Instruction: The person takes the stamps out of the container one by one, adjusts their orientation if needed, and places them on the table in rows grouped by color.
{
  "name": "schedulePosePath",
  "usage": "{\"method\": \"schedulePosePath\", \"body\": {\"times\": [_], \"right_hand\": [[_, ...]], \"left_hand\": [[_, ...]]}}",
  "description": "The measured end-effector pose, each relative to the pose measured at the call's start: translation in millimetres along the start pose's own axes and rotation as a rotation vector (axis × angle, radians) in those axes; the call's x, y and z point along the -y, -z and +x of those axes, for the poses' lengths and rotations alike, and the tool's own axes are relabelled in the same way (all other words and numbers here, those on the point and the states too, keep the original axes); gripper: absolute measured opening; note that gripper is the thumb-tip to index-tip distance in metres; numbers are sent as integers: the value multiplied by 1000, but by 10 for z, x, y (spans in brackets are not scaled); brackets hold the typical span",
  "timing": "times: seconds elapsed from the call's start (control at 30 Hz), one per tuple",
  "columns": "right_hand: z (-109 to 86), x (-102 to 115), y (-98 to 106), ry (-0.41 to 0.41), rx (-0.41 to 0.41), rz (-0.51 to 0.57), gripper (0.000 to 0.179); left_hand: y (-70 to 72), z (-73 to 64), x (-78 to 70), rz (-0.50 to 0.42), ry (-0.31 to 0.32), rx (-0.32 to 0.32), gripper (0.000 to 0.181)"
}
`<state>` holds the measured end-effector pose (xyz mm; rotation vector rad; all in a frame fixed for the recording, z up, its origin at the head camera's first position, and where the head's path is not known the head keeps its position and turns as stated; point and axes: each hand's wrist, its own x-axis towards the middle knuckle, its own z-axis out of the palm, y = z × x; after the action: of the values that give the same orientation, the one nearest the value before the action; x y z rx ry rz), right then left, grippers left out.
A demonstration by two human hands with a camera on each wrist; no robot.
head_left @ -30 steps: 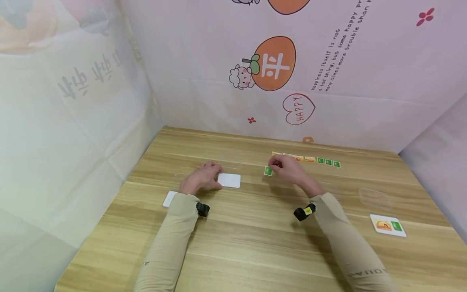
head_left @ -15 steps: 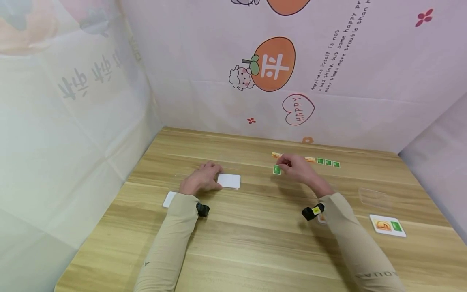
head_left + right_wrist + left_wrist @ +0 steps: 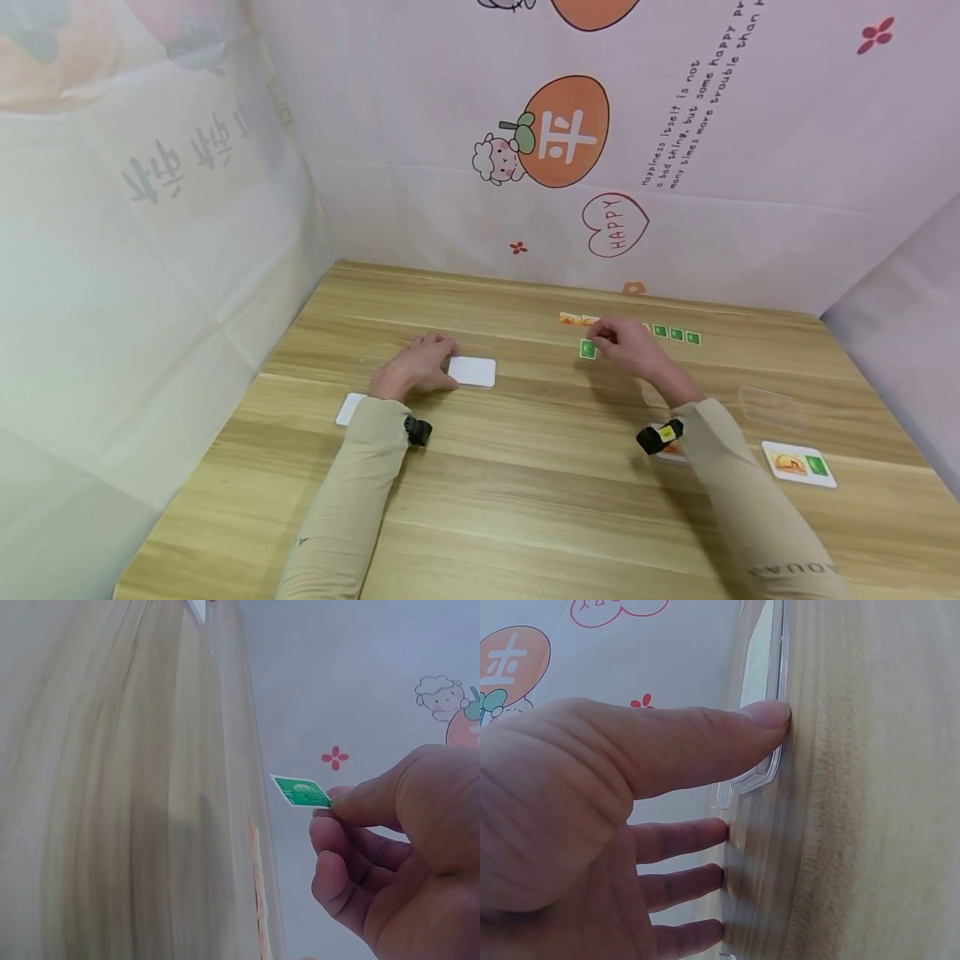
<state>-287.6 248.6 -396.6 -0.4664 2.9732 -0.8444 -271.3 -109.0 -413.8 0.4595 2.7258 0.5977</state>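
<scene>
My right hand (image 3: pixel 628 343) pinches a light, bendy-looking, square green card (image 3: pixel 588 349) by its edge; my straight-fingered left hand (image 3: pixel 416 365) touches a white oblong card (image 3: pixel 474 372).

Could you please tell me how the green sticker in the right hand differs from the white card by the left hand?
The sticker is green with a white edge; the card looks plain white. The sticker is smaller than the card. The right hand holds the sticker raised; the card lies flat. Both show white.

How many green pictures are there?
5: one green picture in the right hand, three ending the back row, one on the rightmost white card. The right arm may hide more.
</scene>
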Motion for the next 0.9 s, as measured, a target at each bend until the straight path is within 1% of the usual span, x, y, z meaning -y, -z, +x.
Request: {"method": "schedulePosePath", "body": {"times": [0.13, 0.33, 0.5, 0.67, 0.9], "right_hand": [[-17, -81, 21, -7, 3, -11, 17], [-55, -191, 78, -8, 0, 7, 18], [-91, -250, 157, -43, -3, -13, 20], [-121, -274, 228, -79, 18, -4, 21], [-145, -370, 243, -45, -5, -22, 19]], "left_hand": [[-3, -1, 11, 15, -6, -3, 49], [4, -5, 11, 14, -5, 0, 50], [5, -11, 6, 9, -3, 0, 50], [6, -18, 8, 11, -3, -5, 50], [16, -27, -14, 1, -5, 1, 50]]}}
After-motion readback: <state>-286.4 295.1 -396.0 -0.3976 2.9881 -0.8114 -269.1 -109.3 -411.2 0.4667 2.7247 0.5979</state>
